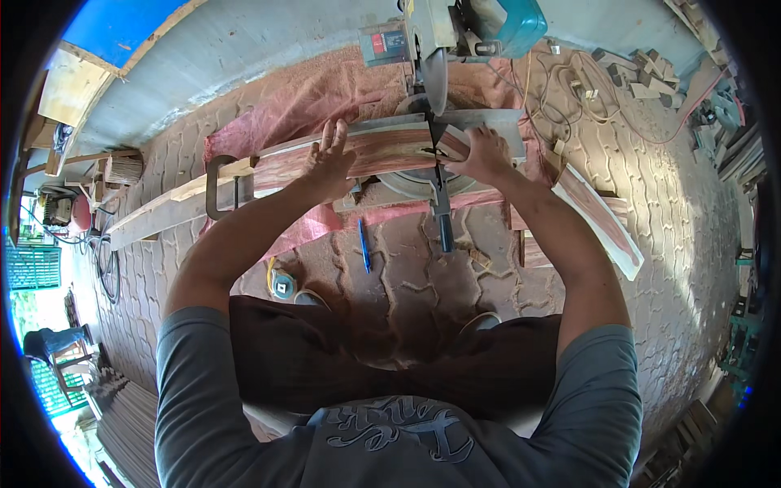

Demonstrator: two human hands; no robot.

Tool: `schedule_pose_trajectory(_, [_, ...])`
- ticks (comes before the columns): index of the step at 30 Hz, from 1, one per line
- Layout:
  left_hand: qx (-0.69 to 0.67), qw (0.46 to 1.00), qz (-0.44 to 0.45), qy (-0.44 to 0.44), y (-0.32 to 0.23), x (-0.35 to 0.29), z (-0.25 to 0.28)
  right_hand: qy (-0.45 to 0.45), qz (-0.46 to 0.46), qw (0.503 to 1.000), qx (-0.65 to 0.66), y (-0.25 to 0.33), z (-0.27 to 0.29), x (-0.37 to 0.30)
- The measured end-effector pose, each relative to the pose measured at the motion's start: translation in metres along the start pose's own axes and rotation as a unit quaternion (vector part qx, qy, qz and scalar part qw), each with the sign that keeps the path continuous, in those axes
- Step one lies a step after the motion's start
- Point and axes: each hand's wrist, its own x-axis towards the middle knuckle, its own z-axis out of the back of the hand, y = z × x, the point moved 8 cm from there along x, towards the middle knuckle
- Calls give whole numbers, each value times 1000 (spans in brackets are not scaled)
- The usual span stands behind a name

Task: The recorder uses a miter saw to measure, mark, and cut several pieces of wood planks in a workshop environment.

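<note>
Probably I align this board (390, 151) beneath the miter-saw blade (436, 83): left hand (329, 168) flat, right hand (486, 157) gripping or pressing, I cannot tell; next needs steadiness.

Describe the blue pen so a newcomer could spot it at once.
Start at the big saw at top centre, with a reddish board across its base. Below the board, look at the paving between the tape measure on the left and the saw's dark handle on the right. The blue pen is the slim stick, thinner than both.
</note>
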Motion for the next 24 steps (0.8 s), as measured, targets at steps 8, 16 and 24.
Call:
schedule_pose_trajectory(8, [-15,1000,0,-28,5,2,-6,123,-37,989,77,-32,57,-69])
schedule_pose_trajectory(16, [-51,995,-29,-80,5,-5,1,-145,177,968,-100,25,244,-177])
schedule_pose_trajectory(24, [-63,990,-39,-119,8,-1,-5,-234,366,884,-172,197,390,-121])
